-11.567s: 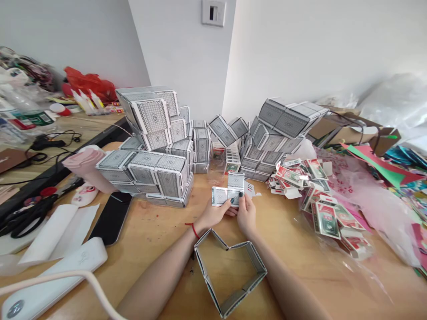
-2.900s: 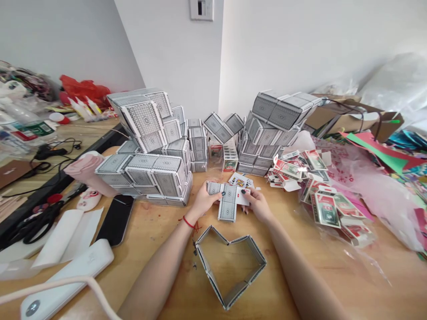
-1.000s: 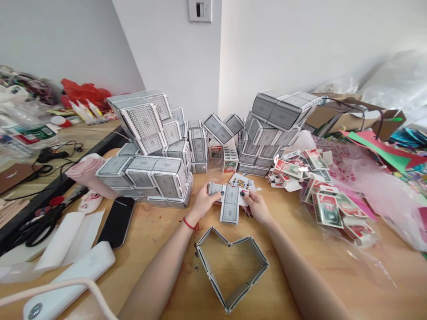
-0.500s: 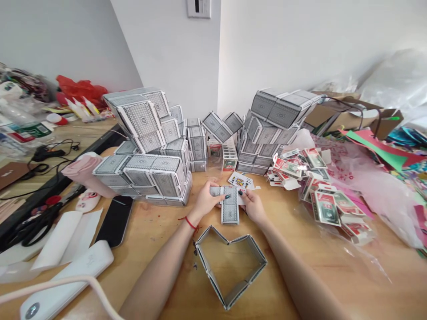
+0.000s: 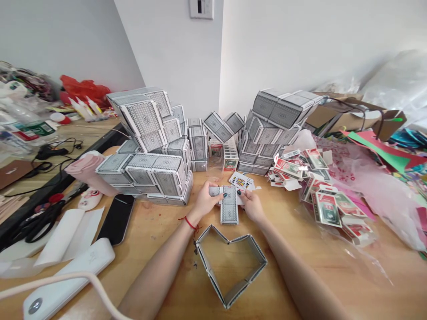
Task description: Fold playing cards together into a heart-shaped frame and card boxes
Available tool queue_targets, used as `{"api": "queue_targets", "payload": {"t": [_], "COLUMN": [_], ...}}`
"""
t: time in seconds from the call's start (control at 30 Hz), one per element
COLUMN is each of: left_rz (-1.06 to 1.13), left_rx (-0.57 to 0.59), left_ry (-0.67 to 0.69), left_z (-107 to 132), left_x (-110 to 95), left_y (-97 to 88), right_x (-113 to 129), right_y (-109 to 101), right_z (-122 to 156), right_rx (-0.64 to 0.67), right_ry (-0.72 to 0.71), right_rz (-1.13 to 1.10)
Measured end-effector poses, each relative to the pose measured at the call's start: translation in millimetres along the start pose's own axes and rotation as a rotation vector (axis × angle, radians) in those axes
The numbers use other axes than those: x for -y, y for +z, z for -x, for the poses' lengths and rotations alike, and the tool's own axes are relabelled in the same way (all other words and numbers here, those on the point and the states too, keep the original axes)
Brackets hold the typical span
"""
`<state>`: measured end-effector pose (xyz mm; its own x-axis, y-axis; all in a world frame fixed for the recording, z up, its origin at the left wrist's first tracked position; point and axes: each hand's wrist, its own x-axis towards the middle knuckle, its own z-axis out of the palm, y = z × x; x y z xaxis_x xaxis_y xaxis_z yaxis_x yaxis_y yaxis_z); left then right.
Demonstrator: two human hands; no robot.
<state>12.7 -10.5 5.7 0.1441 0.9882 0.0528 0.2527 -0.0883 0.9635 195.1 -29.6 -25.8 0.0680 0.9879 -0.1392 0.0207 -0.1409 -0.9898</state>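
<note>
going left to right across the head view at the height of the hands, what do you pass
scissors -> black phone -> left hand -> grey-backed playing cards pinched by both hands -> right hand -> pile of flattened red and green card boxes

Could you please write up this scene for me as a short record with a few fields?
left hand: grips the left end of the joined cards
right hand: pinches their right end
nearest the person: heart-shaped card frame, flat on the table
behind the hands: face-up card, card blocks
right side: flattened card boxes
left side: scissors, phone
</note>
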Motion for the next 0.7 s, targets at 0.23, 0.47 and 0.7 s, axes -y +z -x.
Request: {"api": "queue_targets", "payload": {"t": [0.23, 0.47, 0.7], "left_rz": [0.044, -0.043, -0.055], "left_rx": [0.076, 0.042, 0.050], "left_ry": [0.006, 0.024, 0.032], "left_z": [-1, -2, -1], "left_x": [5, 8, 5], "left_y": [-2.4, -2.9, -3.4], "right_x": [11, 13, 14], "right_y": [1, 1, 4], "right_z": [8, 8, 5], "right_rx": [0.049, 0.044, 0.050], "right_ry": [0.028, 0.045, 0.050], "right_rz": [-0.122, -0.101, -0.080]}}
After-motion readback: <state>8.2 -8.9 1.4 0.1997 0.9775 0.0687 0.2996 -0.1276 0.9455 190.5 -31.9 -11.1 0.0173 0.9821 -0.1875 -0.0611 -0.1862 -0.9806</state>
